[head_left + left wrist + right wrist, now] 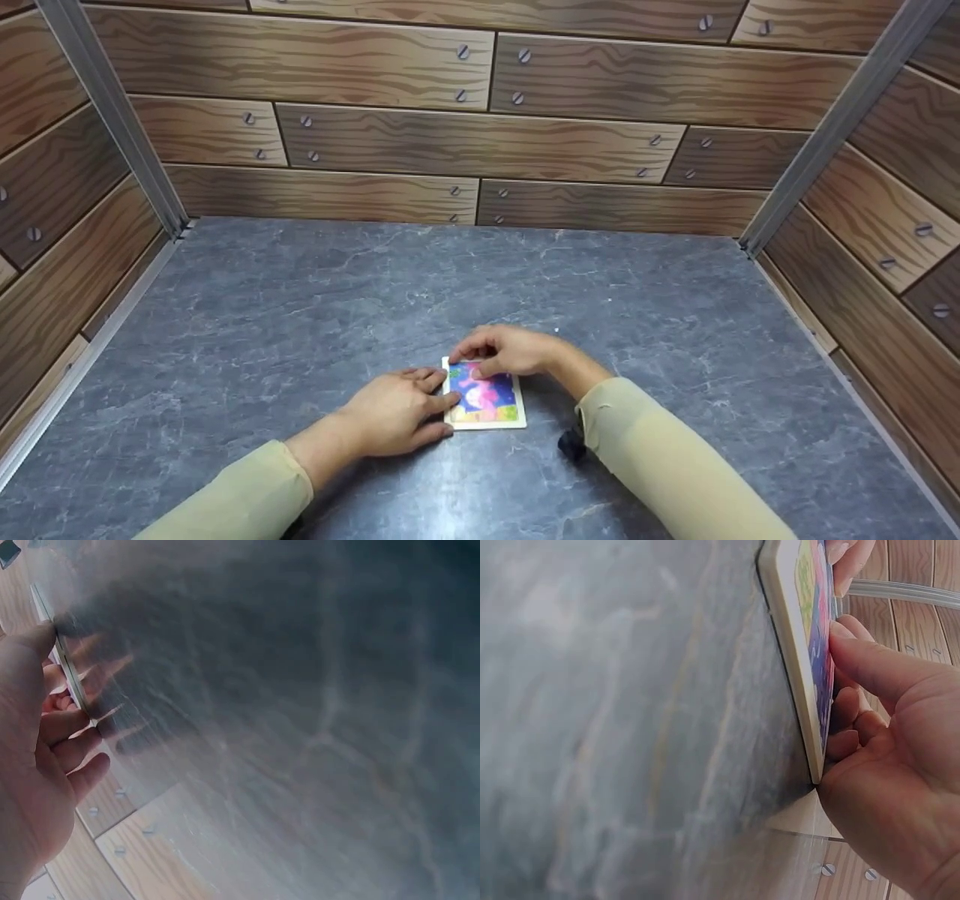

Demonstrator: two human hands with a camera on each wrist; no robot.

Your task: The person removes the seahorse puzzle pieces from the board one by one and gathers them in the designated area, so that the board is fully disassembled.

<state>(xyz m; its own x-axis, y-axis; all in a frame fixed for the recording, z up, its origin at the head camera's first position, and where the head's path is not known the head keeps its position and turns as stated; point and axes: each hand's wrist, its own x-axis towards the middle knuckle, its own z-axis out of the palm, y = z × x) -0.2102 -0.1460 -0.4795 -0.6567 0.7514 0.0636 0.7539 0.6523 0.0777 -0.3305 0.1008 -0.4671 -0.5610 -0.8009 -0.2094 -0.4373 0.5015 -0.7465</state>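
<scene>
A small picture board (pixel 484 401) lies flat on the grey surface, with a pale border around a blue, pink and yellow picture. My left hand (pixel 401 409) rests at its left side, fingers fairly straight; the index finger reaches onto the picture and the thumb touches near the lower left corner. From above, my right hand (pixel 517 351) holds the board's top edge, its thumb on the picture and fingers bent at the far side. The right wrist view shows the board's thick pale edge (pixel 799 667) and the right thumb (pixel 877 664) on its face.
Wood-patterned walls (pixel 480 142) close off the back and both sides, with metal posts (pixel 112 120) at the corners. The marbled grey tabletop (pixel 337 300) spreads around the board. A small black object (pixel 571 445) sits beneath the right sleeve cuff.
</scene>
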